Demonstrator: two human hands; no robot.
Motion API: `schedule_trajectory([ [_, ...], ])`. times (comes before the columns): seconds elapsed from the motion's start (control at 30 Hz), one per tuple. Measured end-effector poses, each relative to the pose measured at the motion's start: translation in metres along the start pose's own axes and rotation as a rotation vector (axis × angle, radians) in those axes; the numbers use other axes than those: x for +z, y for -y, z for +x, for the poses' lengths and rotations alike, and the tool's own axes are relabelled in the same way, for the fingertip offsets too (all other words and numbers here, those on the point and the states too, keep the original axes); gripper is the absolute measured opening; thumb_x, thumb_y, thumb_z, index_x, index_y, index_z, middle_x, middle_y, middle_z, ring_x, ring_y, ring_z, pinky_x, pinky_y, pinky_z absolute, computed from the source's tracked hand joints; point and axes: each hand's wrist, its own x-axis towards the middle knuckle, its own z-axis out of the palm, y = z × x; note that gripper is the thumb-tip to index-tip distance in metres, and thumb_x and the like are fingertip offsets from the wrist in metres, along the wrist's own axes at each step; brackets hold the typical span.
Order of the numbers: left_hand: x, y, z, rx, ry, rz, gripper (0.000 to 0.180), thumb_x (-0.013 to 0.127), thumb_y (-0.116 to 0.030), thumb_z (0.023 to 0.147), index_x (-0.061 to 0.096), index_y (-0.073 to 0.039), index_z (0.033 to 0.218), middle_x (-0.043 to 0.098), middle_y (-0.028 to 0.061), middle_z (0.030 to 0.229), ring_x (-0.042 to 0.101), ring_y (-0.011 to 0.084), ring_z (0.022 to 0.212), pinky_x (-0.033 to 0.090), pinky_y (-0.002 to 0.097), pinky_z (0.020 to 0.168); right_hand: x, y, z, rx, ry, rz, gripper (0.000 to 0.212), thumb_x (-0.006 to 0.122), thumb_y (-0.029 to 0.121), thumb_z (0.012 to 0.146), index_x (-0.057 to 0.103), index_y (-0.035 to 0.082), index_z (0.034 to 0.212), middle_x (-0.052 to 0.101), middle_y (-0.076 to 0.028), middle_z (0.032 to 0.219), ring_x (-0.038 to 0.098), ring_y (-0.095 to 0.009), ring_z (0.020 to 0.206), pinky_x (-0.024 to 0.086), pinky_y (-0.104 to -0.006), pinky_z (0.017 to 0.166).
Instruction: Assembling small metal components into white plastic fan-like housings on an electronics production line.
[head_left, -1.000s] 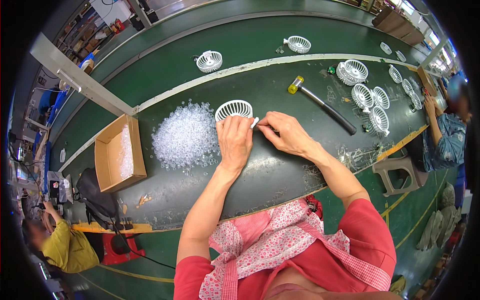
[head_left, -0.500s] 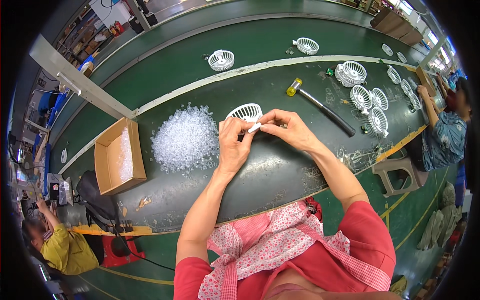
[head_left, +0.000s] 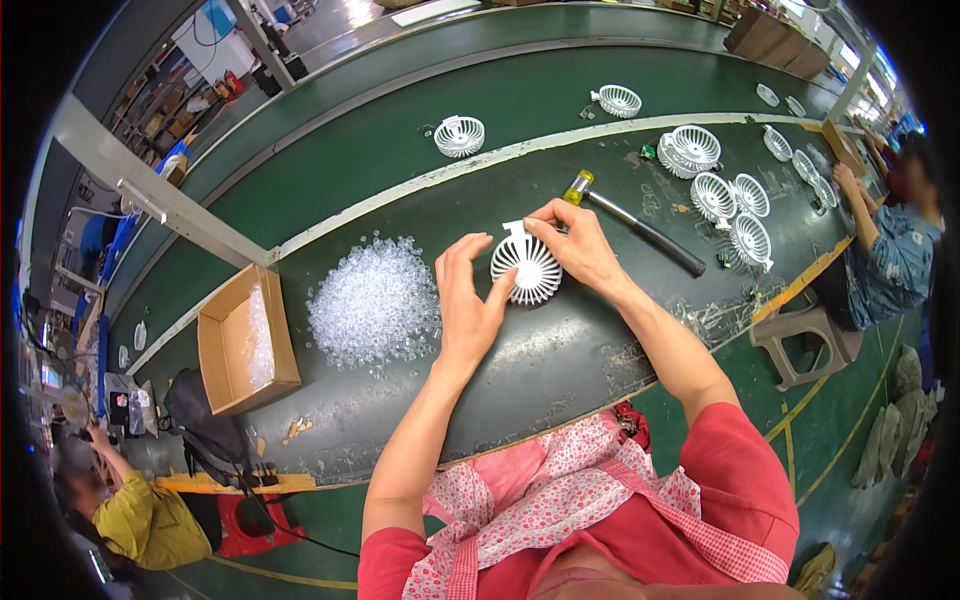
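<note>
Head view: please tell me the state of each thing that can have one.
white fan grille: tilted on the bench, held by both hands.
left hand: open, fingertips on the grille.
right hand: pinching its top.
hammer: lying flat, untouched.
cardboard box: open.

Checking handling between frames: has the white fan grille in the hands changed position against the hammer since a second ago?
Yes. The white fan grille, lying flatter before, is now tipped with its ribs facing the camera, closer to the hammer head.

A hammer [head_left: 632, 226], a cardboard box [head_left: 243, 342] and a heap of clear pellets [head_left: 373, 305] lie nearby.
</note>
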Motion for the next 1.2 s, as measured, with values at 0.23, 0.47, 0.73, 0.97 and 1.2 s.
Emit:
schedule_trajectory([
  [0.23,0.016,0.005,-0.015,0.214,0.231,0.291,0.046,0.079,-0.019,0.079,0.061,-0.003,0.119,0.059,0.0118,0.127,0.053,0.0338,0.120,0.045,0.0447,0.098,-0.017,-0.028,0.000,-0.360,0.162,-0.640,0.022,0.069,0.012,0.088,0.069,0.004,0.108,0.066,-0.013,0.100,0.060,-0.032,0.098,0.041,-0.0423,0.098],
  [0.47,0.015,0.004,-0.019,0.227,0.209,0.358,0.047,0.079,-0.022,0.080,0.063,-0.003,0.119,0.061,0.0125,0.126,0.055,0.0344,0.121,0.049,0.0438,0.097,-0.076,-0.035,-0.008,-0.332,-0.086,-0.908,0.033,0.065,0.014,0.091,0.061,0.006,0.123,0.060,-0.014,0.120,0.053,-0.034,0.116,0.042,-0.0456,0.097],
  [0.73,0.015,0.002,-0.021,0.214,0.184,0.337,0.046,0.080,-0.022,0.079,0.064,-0.005,0.119,0.063,0.0132,0.122,0.058,0.0344,0.118,0.050,0.0441,0.095,-0.078,-0.011,-0.013,-0.202,-0.033,-0.686,0.025,0.058,0.009,0.097,0.062,0.002,0.121,0.055,-0.014,0.091,0.057,-0.030,0.078,0.046,-0.0400,0.068],
  [0.97,0.015,0.001,-0.020,0.247,0.170,0.348,0.045,0.080,-0.020,0.078,0.065,-0.004,0.117,0.062,0.0133,0.121,0.058,0.0345,0.117,0.049,0.0443,0.096,-0.044,0.014,-0.032,-0.253,0.149,-0.648,0.028,0.062,0.011,0.096,0.065,0.001,0.122,0.068,-0.022,0.097,0.067,-0.040,0.086,0.054,-0.0427,0.075],
  [1.2,-0.001,0.011,-0.007,0.234,0.091,0.288,0.029,0.075,-0.013,0.082,0.068,-0.005,0.109,0.069,0.0080,0.106,0.063,0.0281,0.104,0.045,0.0412,0.094,-0.066,-0.026,0.003,-0.268,-0.096,-0.901,0.029,0.065,0.012,0.091,0.065,0.006,0.120,0.066,-0.015,0.110,0.062,-0.036,0.099,0.051,-0.0452,0.083],
])
